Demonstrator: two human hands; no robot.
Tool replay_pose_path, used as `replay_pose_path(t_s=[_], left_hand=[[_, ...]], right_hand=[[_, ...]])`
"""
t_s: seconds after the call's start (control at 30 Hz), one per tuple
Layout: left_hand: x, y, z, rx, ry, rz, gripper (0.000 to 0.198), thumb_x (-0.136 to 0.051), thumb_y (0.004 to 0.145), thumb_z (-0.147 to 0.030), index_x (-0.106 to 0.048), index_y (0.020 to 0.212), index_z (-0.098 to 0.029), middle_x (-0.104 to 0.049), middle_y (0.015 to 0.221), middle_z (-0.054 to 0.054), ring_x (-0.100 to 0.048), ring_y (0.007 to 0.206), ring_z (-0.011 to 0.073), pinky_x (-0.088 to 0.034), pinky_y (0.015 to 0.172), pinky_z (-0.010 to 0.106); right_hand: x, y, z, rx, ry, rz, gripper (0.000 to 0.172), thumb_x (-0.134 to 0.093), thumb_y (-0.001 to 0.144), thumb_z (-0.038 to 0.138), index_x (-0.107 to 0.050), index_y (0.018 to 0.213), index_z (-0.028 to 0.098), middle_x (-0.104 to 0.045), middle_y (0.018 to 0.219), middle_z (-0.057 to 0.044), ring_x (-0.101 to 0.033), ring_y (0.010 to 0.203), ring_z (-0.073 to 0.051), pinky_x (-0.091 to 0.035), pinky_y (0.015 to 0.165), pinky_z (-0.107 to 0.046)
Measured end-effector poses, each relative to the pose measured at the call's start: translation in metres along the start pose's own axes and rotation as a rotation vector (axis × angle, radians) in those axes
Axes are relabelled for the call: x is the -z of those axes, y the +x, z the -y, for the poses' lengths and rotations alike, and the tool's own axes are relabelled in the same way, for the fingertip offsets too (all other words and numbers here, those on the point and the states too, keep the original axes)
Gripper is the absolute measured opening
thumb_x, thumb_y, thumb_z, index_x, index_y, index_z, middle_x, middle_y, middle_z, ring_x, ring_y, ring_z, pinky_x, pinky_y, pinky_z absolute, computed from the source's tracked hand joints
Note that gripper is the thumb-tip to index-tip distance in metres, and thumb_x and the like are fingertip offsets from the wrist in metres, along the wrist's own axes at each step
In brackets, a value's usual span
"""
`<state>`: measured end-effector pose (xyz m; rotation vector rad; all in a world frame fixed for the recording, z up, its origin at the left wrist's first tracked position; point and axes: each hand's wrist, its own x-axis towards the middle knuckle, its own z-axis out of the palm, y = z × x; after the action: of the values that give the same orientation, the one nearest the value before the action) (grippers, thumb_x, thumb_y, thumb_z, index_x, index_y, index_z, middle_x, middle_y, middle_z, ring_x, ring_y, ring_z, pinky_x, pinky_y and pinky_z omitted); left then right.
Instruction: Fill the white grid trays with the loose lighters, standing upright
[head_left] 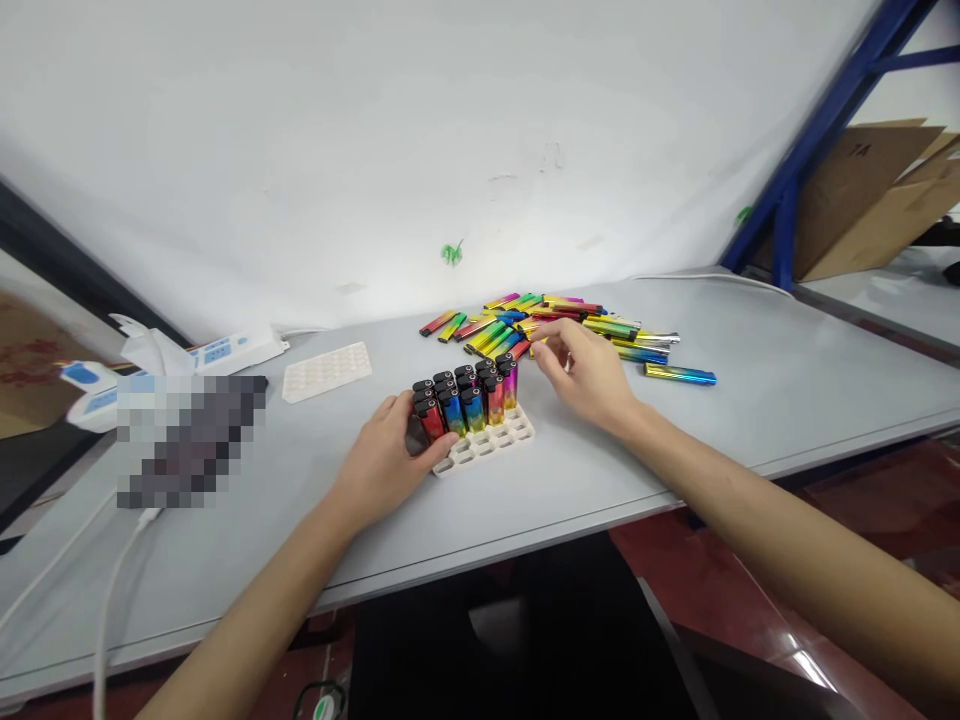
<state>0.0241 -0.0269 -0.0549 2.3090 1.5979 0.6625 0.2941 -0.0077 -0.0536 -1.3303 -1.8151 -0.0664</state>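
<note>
A white perforated tray (517, 432) holds several upright lighters (472, 408) with black tops and shiny red, blue, yellow and purple bodies. Its front holes show bare. My left hand (386, 460) is closed around the left end of this group, thumb across the front by a red lighter, other fingers behind. Just right of the tray, my right hand (592, 375) reaches to the edge of a loose heap of lighters (495, 335). Its fingers are curled with thumb and index tips close together; what lies between them is hard to make out.
A second white perforated tray (328, 372) lies flat to the left. Beyond it are a power strip (240, 348), a blurred-out dark object (199, 440) and white cables (112, 590). One blue-yellow lighter (679, 374) lies right of the heap. A white wall (360, 150) rises behind.
</note>
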Motion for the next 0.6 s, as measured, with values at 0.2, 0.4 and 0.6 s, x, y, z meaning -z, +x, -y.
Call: replay_pose_path(t_s=[0.2, 0.4, 0.6], left_hand=[[0.000, -0.001, -0.001, 0.001, -0.006, -0.002, 0.039, -0.060, 0.084, -0.052, -0.054, 0.107, -0.022, -0.063, 0.101, 0.006, -0.062, 0.091, 0.0252, -0.049, 0.079, 0.038], [0.001, -0.001, -0.001, 0.011, 0.011, 0.008, 0.039, -0.060, 0.084, -0.052, -0.053, 0.109, -0.023, -0.063, 0.104, 0.006, -0.062, 0.094, 0.0257, -0.049, 0.079, 0.038], [0.001, -0.001, -0.002, 0.009, 0.023, 0.011, 0.041, -0.061, 0.084, -0.052, -0.053, 0.109, -0.022, -0.063, 0.105, 0.007, -0.063, 0.093, 0.0261, -0.049, 0.080, 0.039]], right_hand=[[-0.018, 0.013, -0.025, 0.131, -0.360, 0.185, 0.038, -0.053, 0.091, 0.041, -0.065, 0.118, 0.018, -0.061, 0.119, -0.016, -0.049, 0.110, -0.034, -0.041, 0.091, -0.047], [-0.025, 0.016, -0.027, 0.212, -0.340, 0.293, 0.033, -0.051, 0.090, 0.023, -0.068, 0.118, 0.020, -0.064, 0.120, -0.011, -0.044, 0.118, -0.032, -0.036, 0.096, -0.046], [-0.022, 0.015, -0.024, 0.213, -0.290, 0.326, 0.031, -0.049, 0.092, 0.021, -0.067, 0.117, 0.021, -0.066, 0.114, -0.011, -0.043, 0.118, -0.032, -0.034, 0.096, -0.046]])
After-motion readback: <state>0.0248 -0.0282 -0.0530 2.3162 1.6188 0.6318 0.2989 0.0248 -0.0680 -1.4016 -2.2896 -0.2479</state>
